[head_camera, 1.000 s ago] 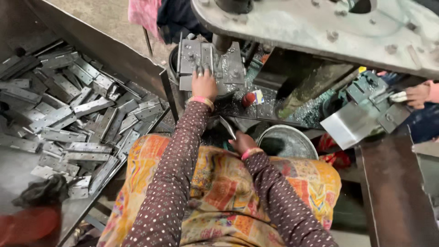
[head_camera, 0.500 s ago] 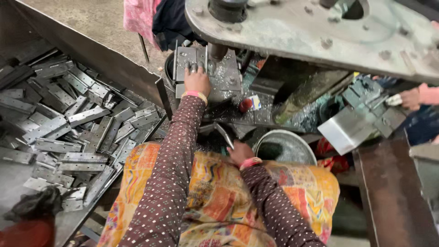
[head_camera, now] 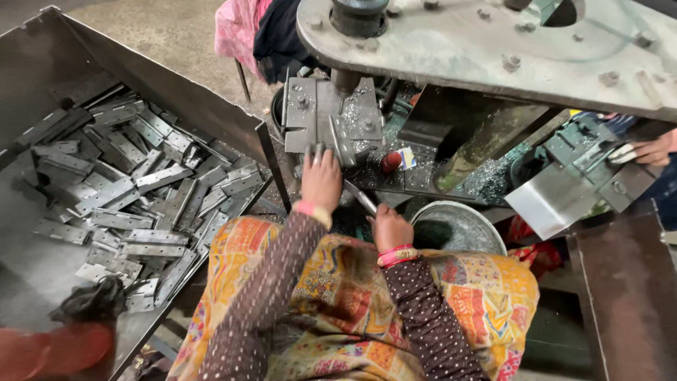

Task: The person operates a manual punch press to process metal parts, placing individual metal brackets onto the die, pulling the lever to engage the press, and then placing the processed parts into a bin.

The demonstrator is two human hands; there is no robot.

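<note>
- Nearest the camera, a patterned orange cloth (head_camera: 367, 310) covers the person's lap, with both dotted sleeves lying over it
- The right hand (head_camera: 390, 227) sits low, just above the lap, its grip closed round the near end of a thin metal rod (head_camera: 360, 197) that slants up and left towards the press
- Just right of that hand stands a round metal pan (head_camera: 458, 224)
- The left hand (head_camera: 321, 180) is stretched further forward, fingers spread flat and pressing on the grey metal die block (head_camera: 331, 123) of the press; its grip looks open and resting, and whether a small piece lies beneath it cannot be told
- To the left, a large steel bin (head_camera: 211, 106) holds a loose heap of flat hinge plates (head_camera: 134, 190), well apart from both hands
- A small red knob (head_camera: 390, 162) stands on the bench strewn with metal chips, just right of the die block
- Above, the heavy press frame (head_camera: 493, 49) overhangs the die
- At the far right edge, another person's hand (head_camera: 652, 149) touches a separate green machine (head_camera: 578, 152)
</note>
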